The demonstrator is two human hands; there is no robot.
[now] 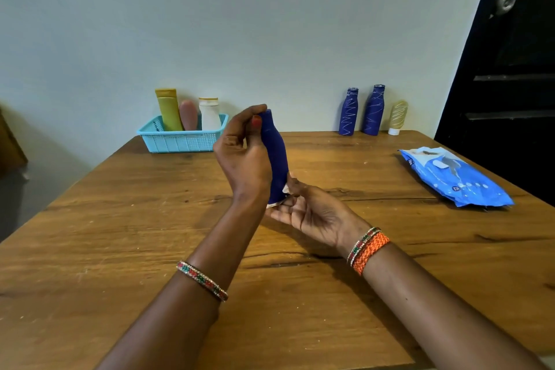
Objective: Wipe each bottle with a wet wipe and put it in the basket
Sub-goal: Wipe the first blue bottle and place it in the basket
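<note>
My left hand (243, 159) grips a dark blue bottle (274, 159) near its top and holds it upright above the table's middle. Under the bottle's base, my right hand (303, 207) lies palm up, holding a white wet wipe (280, 200) against the bottom; only a small edge of the wipe shows. A light blue basket (180, 141) stands at the back left with a yellow tube (169, 109), a pink bottle (189, 114) and a white bottle (209, 112) in it. Two scribbled dark blue bottles (348, 111) (374, 109) and a small clear tube (398, 117) stand at the back right.
A blue pack of wet wipes (456, 177) lies flat on the right side of the wooden table (150, 234). A pale wall runs behind the table, and a dark door (510, 69) stands at the right. The table's left edge falls off toward the floor.
</note>
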